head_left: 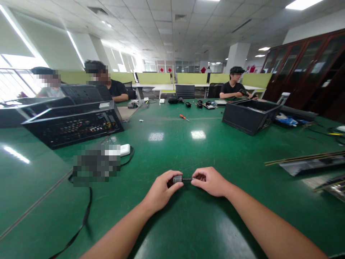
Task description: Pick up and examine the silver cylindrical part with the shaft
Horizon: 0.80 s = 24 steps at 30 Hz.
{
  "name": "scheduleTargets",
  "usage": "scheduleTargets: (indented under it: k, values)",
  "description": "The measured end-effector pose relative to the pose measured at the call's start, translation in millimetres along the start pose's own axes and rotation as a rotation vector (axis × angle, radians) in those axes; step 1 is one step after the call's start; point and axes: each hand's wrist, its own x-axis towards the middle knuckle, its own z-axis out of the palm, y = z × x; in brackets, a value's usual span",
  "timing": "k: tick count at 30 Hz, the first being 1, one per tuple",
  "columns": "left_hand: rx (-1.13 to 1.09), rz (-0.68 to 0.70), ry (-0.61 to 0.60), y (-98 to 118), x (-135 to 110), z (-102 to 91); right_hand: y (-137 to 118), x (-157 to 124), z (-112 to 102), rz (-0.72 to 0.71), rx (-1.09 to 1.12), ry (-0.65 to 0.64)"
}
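Above the green tabletop (185,151), both my hands are on one small tool-like piece (177,178) with a thick grey cylindrical end and a thin dark ribbed shaft; its exact kind is unclear. My left hand (163,187) grips the grey end between thumb and fingers. At the other end of the shaft, my right hand (211,181) pinches the tip, which its fingers partly hide. The piece lies level between the two hands, pointing from left to right.
Dark computer cases stand at left (81,124) and right (242,115). An orange screwdriver (184,117) lies farther back. Left of my hands is a blurred dark object (94,165) with a black strap. Metal strips (309,162) lie at right. Several people sit across the table.
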Motion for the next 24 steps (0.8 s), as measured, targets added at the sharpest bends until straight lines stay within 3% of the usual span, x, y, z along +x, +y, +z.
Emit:
scheduleTargets:
  k: [24]
  values:
    - [0.008,-0.006,0.015,-0.5,0.9,-0.8,5.5,0.4,-4.6,0.014,0.012,-0.017]
